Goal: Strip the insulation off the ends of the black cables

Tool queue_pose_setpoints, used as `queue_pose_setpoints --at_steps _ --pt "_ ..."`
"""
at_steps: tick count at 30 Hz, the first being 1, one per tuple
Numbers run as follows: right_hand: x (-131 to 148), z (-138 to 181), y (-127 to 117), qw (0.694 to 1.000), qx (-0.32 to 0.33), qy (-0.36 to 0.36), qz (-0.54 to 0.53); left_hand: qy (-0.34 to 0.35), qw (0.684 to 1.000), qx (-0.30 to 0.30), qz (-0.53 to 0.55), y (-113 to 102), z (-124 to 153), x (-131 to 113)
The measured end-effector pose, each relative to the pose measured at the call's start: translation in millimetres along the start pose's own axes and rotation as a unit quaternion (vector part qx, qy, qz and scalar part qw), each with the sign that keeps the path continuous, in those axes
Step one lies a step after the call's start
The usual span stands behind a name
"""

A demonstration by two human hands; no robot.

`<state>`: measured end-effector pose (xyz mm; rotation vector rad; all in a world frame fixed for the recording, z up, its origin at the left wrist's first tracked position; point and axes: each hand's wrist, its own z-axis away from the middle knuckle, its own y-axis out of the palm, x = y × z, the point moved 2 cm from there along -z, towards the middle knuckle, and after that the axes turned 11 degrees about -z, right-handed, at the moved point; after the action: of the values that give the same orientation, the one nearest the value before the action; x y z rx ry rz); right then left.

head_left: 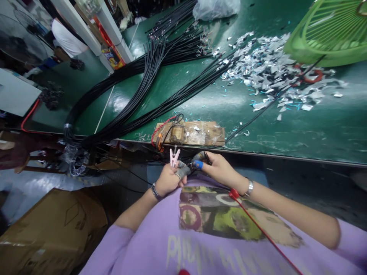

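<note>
My left hand, with grey tape wrapped on its fingers, is closed in front of my shirt. Close by, my right hand is closed too, with grey and blue tape on its fingertips. Between them the fingers pinch a dark, thin piece that looks like black cable; its end is mostly hidden. A pink clip stands just beyond my left thumb, below the table edge. In front of the hands lies a wooden block with a brown roll-like piece on it and red and black wires at its left end.
A long bundle of black cables curves over the green table. Silver foil scraps are heaped at right, beside a green slatted basket or fan cover. A clear plastic bag lies behind. A cardboard box stands lower left.
</note>
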<state>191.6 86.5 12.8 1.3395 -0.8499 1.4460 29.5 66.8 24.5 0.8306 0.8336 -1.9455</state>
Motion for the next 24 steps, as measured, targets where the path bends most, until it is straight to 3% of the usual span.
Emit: queue_pose_setpoints --at_steps 6,15,24 --pt "-2.5 1.8 0.3 1.000 -0.017 0.008 -0.020 0.000 0.999 -0.043 0.022 5.1 -1.3 0.3" --pt "-0.3 2.0 -0.7 0.999 0.040 -0.005 0.030 -0.002 0.998 -0.058 0.005 4.5 1.3 -6.4" --pt "-6.4 -1.1 -2.7 0.994 0.020 0.080 -0.072 0.156 0.979 -0.069 -0.116 1.3 -2.3 8.1"
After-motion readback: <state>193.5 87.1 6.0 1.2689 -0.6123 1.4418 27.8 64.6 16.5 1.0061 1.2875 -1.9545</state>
